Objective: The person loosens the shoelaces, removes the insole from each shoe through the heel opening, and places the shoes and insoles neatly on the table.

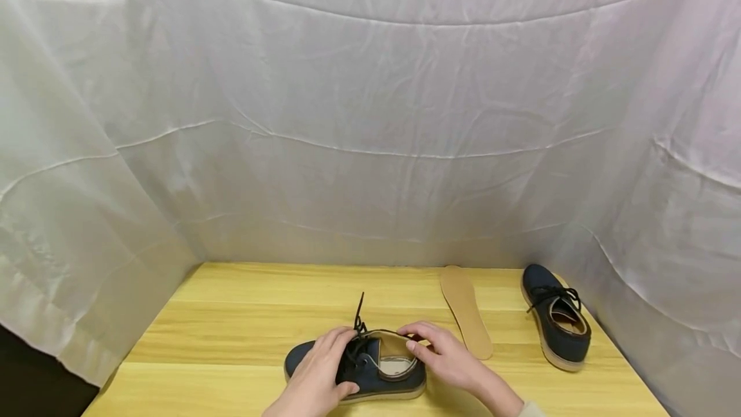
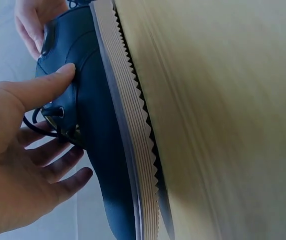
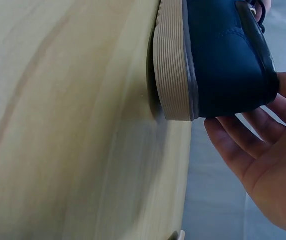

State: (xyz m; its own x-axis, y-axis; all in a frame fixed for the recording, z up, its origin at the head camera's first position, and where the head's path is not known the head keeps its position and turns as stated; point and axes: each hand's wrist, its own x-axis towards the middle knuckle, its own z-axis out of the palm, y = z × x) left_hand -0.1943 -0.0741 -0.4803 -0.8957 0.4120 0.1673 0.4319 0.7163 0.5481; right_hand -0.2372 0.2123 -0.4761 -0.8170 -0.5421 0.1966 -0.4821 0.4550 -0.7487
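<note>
A dark navy lace-up shoe (image 1: 370, 377) with a pale ridged sole sits on the table, toe to the left and opening up. My left hand (image 1: 321, 365) holds it across the laced front, thumb on the near side and fingers over the far side. At the heel, my right hand (image 1: 442, 354) grips the collar, with its thumb at the rim and the fingers around the back, as the right wrist view shows. A whitish inner bottom shows through the opening. Black laces (image 1: 359, 320) stick up near my left fingers. Beyond my right hand lies a flat tan insole (image 1: 466, 314).
A matching navy shoe (image 1: 570, 343) with tied laces stands at the table's right edge, a tan lining visible inside. The wooden table (image 1: 231, 327) is bordered at the back and sides by a grey-white cloth curtain (image 1: 370, 95).
</note>
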